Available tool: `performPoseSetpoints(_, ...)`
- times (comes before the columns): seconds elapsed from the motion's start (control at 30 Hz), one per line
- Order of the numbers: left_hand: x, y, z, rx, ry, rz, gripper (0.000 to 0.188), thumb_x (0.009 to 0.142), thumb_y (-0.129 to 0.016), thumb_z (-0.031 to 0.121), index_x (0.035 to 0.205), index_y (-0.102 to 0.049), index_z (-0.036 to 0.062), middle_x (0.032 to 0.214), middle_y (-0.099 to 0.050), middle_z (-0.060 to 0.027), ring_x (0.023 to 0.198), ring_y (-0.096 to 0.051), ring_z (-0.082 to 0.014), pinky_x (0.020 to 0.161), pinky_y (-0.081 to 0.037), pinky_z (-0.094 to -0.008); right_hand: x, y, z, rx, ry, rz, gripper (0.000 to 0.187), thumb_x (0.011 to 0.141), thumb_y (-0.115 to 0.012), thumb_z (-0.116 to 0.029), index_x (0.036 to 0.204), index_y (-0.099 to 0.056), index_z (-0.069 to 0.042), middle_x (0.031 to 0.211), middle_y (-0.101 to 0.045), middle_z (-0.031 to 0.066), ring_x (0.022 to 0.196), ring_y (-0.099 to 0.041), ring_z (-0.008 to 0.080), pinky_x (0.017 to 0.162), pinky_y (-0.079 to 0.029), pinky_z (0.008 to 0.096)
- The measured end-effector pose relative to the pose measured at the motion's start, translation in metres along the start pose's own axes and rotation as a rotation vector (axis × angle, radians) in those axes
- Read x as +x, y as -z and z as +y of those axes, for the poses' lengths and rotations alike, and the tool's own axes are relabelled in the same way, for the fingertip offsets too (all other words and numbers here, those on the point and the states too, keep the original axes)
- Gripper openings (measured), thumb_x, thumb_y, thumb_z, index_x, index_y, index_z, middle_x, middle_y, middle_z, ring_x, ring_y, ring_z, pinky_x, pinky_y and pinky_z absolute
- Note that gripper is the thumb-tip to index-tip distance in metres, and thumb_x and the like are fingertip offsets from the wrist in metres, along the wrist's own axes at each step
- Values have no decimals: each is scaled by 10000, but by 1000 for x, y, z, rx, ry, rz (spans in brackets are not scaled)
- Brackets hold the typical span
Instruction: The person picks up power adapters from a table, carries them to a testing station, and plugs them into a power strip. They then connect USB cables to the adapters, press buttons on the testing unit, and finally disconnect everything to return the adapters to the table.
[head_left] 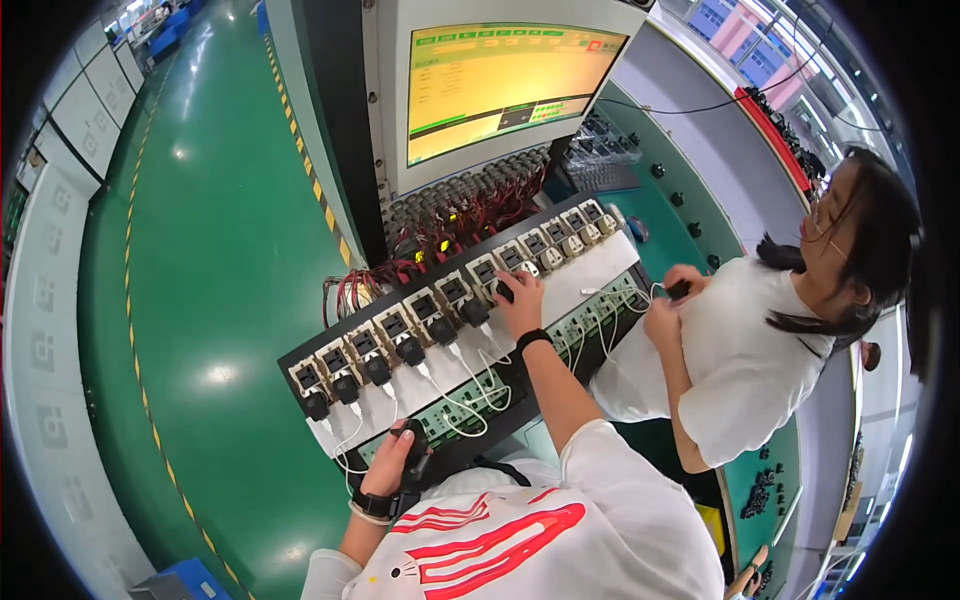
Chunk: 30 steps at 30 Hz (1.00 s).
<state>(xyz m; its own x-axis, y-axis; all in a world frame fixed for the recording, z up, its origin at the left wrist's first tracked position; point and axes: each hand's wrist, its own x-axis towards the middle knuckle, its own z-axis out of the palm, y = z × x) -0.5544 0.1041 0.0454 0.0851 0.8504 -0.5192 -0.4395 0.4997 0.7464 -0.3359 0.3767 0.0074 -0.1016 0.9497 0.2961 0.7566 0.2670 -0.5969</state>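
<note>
A long rack of cream and black power sockets (393,323) runs diagonally before me. Black chargers (409,350) sit in the sockets on its left part, with white cables (428,375) leading down to green circuit boards (446,420) along the near edge. My right hand (526,312) has its fingers closed around a black charger (505,289) at a socket near the middle of the row. By the rack's near left edge, my left hand (384,468) grips another black charger (411,438); the fingers partly hide it.
Behind the sockets stands a cabinet with a lit yellow screen (500,90) and bundled red wires (470,225) below it. A co-worker in a white shirt (745,350) stands close on my right, holding a small black object (678,290). Green floor (215,250) with striped tape lies left.
</note>
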Motion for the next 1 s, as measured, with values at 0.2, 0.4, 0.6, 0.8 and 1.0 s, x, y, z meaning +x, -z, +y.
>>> performPoseSetpoints(0.2,7,-20,3,0,-25,-15,369,960,-421,291,1214,-421,23,955,-550,-69,814,-584,-155,743,-476,-270,9,3,1,-17,61,-91,436,651,-722,-32,1045,-653,-207,1050,-538,92,995,-442,334,893,-404,417)
performPoseSetpoints(0.4,-4,-34,1,106,-7,25,434,972,-370,356,1243,-401,19,936,-597,-98,819,-605,-165,744,-486,-270,-4,-4,15,166,6,-19,402,653,-731,-49,1030,-652,-166,1023,-565,103,989,-485,337,880,-405,421)
performPoseSetpoints(0.6,-2,-48,3,0,67,72,362,958,-443,234,1245,-417,15,969,-572,-72,799,-587,-149,743,-472,-263,-2,-1,15,-6,65,-80,500,686,-722,-92,1153,-568,-186,1120,-516,109,1063,-438,355,905,-376,436)
performPoseSetpoints(0.8,17,-69,7,293,-90,159,386,922,-505,224,1245,-407,36,958,-576,-89,845,-568,-166,774,-463,-274,-32,34,-12,69,-39,-72,615,760,-668,-176,1312,-396,-175,1134,-488,142,1056,-447,341,895,-373,428)
performPoseSetpoints(1.0,49,-113,57,1078,-469,248,466,747,-721,203,1137,-517,50,974,-607,-153,855,-615,-240,731,-478,-318,-86,65,-40,1331,-732,-1267,404,976,-347,-424,1178,-513,-117,938,-593,14,779,-578,117,699,-483,257)
